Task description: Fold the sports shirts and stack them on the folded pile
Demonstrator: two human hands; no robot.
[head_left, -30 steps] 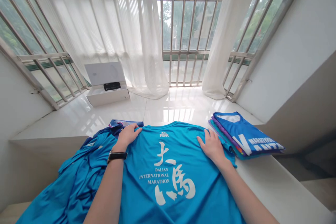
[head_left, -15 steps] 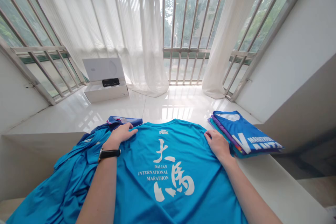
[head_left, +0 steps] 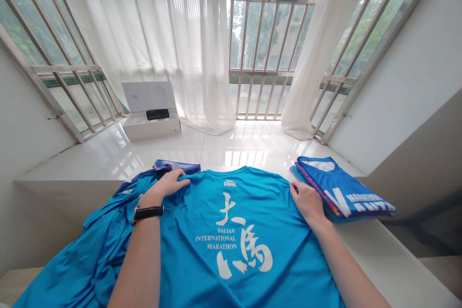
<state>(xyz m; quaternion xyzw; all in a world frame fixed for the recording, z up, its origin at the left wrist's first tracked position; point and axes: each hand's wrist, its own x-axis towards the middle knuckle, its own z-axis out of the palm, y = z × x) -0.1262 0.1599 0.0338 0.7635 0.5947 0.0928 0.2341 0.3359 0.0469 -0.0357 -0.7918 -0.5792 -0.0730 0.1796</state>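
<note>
So the left hand (head_left: pixel 166 186) lies open on the marathon T-shirt (head_left: pixel 231 231) shoulder, the right hand (head_left: pixel 306 200) curls at the other, grip unclear. The white box (head_left: pixel 151 127) in the ledge (head_left: pixel 252 149) far-left corner holds a black gadget (head_left: pixel 158 114).

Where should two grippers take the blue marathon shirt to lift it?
At the two shoulder corners either side of the collar, where the left hand and right hand lie. The shirt lies flat, print up, collar at the far end, so pinch each shoulder edge from above. The right side looks tight: a folded stack sits beside that shoulder.
</note>
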